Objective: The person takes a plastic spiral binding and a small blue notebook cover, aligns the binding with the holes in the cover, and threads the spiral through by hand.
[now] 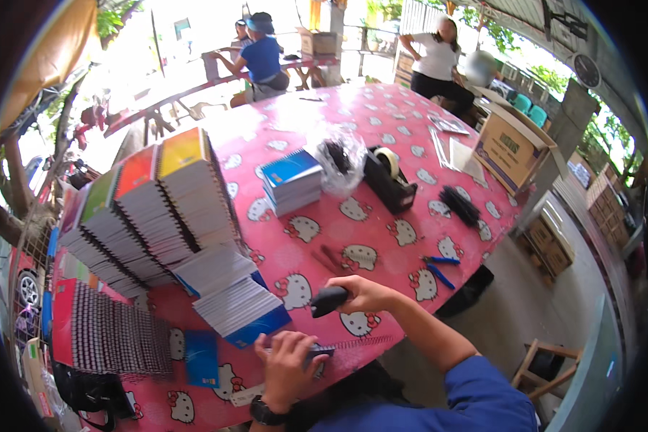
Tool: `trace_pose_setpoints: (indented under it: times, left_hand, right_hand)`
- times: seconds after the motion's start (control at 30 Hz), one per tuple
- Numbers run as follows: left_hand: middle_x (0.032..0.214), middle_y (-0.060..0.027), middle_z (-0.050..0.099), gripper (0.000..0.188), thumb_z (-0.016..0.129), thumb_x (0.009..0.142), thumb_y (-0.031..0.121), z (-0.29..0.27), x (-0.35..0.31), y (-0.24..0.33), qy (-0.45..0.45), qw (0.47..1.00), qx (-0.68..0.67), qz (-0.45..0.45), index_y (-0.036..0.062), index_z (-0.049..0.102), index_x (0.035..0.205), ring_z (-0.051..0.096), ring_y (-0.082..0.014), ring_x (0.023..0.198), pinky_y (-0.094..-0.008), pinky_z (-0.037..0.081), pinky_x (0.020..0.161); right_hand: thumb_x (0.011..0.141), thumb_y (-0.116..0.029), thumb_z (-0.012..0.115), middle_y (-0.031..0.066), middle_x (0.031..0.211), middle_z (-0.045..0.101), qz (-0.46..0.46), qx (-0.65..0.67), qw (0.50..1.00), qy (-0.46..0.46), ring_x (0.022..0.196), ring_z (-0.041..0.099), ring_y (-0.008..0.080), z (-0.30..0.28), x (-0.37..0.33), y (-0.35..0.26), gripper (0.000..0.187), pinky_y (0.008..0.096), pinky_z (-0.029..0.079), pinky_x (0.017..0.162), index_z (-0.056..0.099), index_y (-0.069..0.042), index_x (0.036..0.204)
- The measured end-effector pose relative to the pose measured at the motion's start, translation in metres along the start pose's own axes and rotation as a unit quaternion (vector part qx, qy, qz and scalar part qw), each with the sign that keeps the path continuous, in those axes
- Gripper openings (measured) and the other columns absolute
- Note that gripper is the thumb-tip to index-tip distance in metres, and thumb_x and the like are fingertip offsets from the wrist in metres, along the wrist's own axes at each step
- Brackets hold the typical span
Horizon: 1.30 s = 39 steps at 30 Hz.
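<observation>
My left hand (288, 363), wearing a dark wristwatch, closes over a notebook (321, 351) near the table's front edge. A long thin spiral coil (363, 341) sticks out from it to the right. In my right hand (367, 294) is a black handheld tool (329, 301), held above the table; its exact kind does not show. A stack of unbound-looking white pages with blue covers (241, 306) lies just beyond my left hand. To the left of that hand rests a flat blue notebook (201, 358).
Tall stacks of spiral notebooks (183, 187) stand at the left, with a red-covered row (111, 327) nearer me. Blue-handled cutters (439, 271), black coils (459, 207), a tape dispenser (390, 180) and a blue notebook pile (292, 181) occupy the table. A cardboard box (511, 147) stands right.
</observation>
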<state>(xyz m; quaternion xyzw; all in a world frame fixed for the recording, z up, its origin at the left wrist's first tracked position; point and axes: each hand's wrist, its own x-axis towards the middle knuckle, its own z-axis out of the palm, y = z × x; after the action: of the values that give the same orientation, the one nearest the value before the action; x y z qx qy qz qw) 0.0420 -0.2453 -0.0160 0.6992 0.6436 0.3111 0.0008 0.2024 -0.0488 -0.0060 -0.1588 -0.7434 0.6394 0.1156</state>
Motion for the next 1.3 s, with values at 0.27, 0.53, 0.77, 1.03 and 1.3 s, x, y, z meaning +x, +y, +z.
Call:
trace_pose_setpoints:
  times: [0.27,0.53,0.77,1.03,1.3]
  left_hand:
    - [0.076,0.0044,0.06,0.023,0.078,0.06,0.019,-0.001,-0.009,-0.014,0.041,0.998,-0.025,-0.029,0.0168,0.065,0.078,0.057,-0.0164,0.083,-0.047,0.024,0.096]
    - [0.077,0.0051,0.059,0.029,0.08,0.06,0.018,0.003,-0.012,-0.016,0.041,0.999,-0.02,-0.026,0.0183,0.065,0.085,0.057,-0.0141,0.084,-0.0457,0.024,0.097]
    - [0.079,0.008,0.06,0.064,0.082,0.058,0.023,0.004,-0.022,-0.015,0.064,0.992,-0.059,-0.088,0.0181,0.055,0.116,0.059,-0.0107,0.081,-0.0436,0.022,0.1]
    - [0.11,-0.0068,0.054,0.09,0.087,0.057,0.019,0.013,-0.033,-0.026,0.225,0.912,-0.278,-0.201,0.0114,0.039,0.132,0.054,-0.0214,0.102,-0.0405,0.033,0.101]
    - [0.09,-0.0017,0.05,0.047,0.08,0.07,0.003,0.038,-0.055,-0.045,0.089,0.813,-0.522,-0.243,0.0094,0.041,0.094,0.049,-0.0107,0.085,-0.0268,0.043,0.078]
  right_hand:
    - [0.063,0.011,0.064,0.0052,0.093,0.066,-0.151,-0.133,0.977,0.063,0.094,0.059,0.0226,0.044,-0.031,0.009,0.031,0.0345,0.047,0.083,0.063,-0.006,0.09]
    - [0.058,0.01,0.064,0.0053,0.087,0.067,-0.166,-0.179,0.967,0.068,0.086,0.059,0.0252,0.037,-0.02,0.022,0.03,0.0337,0.048,0.076,0.064,-0.006,0.084]
    - [0.059,0.011,0.061,0.0062,0.09,0.066,-0.176,-0.227,0.957,0.048,0.09,0.057,0.0254,0.05,-0.003,-0.005,0.032,0.034,0.048,0.076,0.063,-0.005,0.087]
    - [0.057,0.007,0.065,0.0041,0.088,0.066,-0.209,-0.158,0.964,-0.028,0.089,0.057,0.0263,0.061,0.005,-0.025,0.031,0.035,0.047,0.076,0.062,-0.007,0.084]
    - [0.055,0.006,0.064,0.0048,0.085,0.066,-0.185,-0.285,0.938,-0.066,0.088,0.057,0.0246,0.075,0.012,-0.031,0.029,0.0367,0.046,0.077,0.061,-0.004,0.082]
